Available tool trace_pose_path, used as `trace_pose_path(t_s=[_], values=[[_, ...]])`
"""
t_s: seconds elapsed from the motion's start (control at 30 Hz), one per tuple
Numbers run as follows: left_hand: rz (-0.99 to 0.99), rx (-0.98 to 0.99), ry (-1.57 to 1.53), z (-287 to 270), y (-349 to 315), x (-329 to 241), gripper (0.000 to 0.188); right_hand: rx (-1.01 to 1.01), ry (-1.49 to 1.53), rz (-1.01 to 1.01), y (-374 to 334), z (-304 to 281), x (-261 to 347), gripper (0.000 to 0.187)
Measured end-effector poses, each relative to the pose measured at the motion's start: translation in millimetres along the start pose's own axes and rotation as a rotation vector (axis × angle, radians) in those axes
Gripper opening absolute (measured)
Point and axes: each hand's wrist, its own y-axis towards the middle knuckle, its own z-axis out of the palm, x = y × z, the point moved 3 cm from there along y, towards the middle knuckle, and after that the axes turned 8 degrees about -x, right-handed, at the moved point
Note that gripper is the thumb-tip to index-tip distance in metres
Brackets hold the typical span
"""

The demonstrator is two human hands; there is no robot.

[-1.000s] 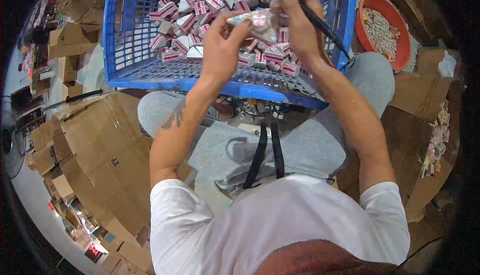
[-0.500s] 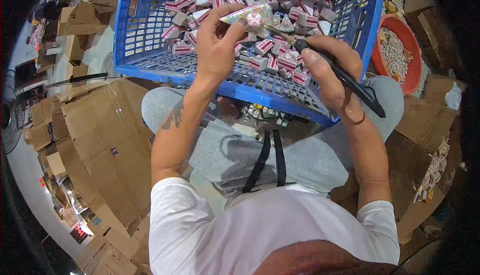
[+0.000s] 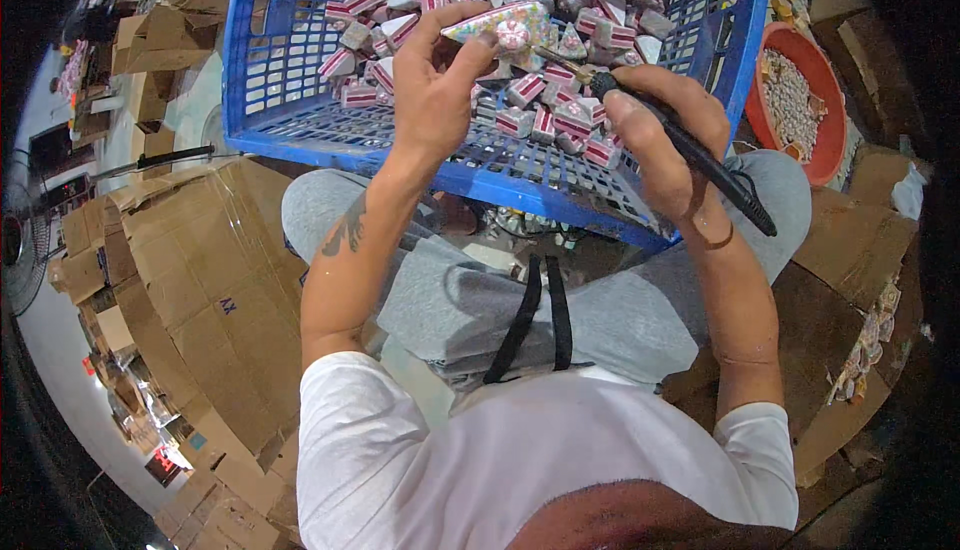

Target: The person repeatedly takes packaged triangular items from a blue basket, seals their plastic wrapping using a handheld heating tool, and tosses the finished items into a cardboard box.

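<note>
Over the blue basket (image 3: 500,190), we see a speckled wedge (image 3: 490,21) with a pink-and-white rosette (image 3: 513,35), pinched in the left hand (image 3: 430,85). The right hand (image 3: 660,135) grips a black-handled tool (image 3: 715,172). Dark lettering (image 3: 228,305) marks the cardboard (image 3: 190,260); striped pieces (image 3: 572,118) lie beneath.
</note>
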Motion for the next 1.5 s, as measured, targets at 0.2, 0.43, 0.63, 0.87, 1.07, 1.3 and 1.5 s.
trace_pose_path(t_s=[0.2,0.43,0.63,0.87,1.07,1.3,1.5], values=[[0.003,-0.001,0.019,1,1,0,0.028,0.013,0.005,0.041,2,0,-1,0.025],[0.030,-0.009,0.105,0,3,4,0.028,0.010,0.011,0.037,1,0,-4,0.025],[0.049,-0.004,0.075,1,4,6,0.029,0.030,0.015,0.027,3,-1,-2,0.025],[0.157,0.003,0.169,5,1,-4,0.028,0.032,-0.035,0.025,5,-3,-2,0.025],[0.200,0.013,0.167,6,-2,-6,0.029,0.036,-0.055,0.030,6,-3,2,0.025],[0.179,0.026,0.147,7,-6,-8,0.029,0.031,-0.031,0.066,3,-2,4,0.024],[0.195,0.021,0.160,6,-10,-8,0.030,0.056,-0.049,0.062,1,-2,7,0.023]])
